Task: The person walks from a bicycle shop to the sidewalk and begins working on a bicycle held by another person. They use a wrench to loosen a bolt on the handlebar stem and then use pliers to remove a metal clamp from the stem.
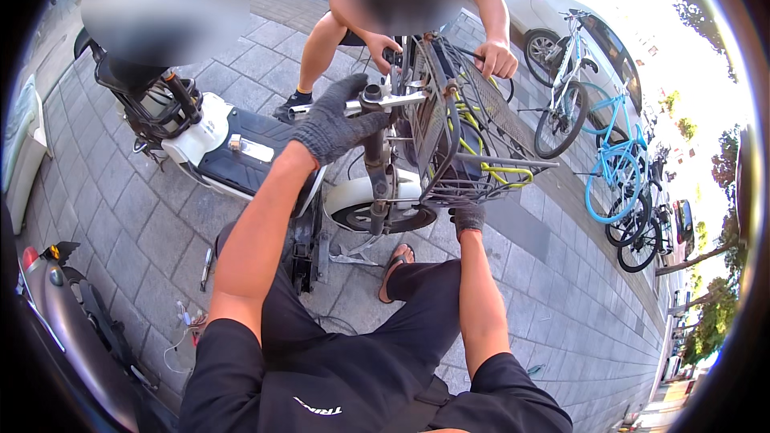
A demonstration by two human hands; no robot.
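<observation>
Paving (561, 297) at lower right; steady steering tube (374, 150) mid-frame, left hand (335, 119) wrapped round it; right hand (469, 219) beneath basket (424, 124), grip unclear.

I get bright daylight on my feed, glaring to white at the upper right. The paving (561, 305) curves toward a black rim, colour-fringed at right; two heavily blurred patches hide detail up top, while the centre looks fairly sharp.
</observation>
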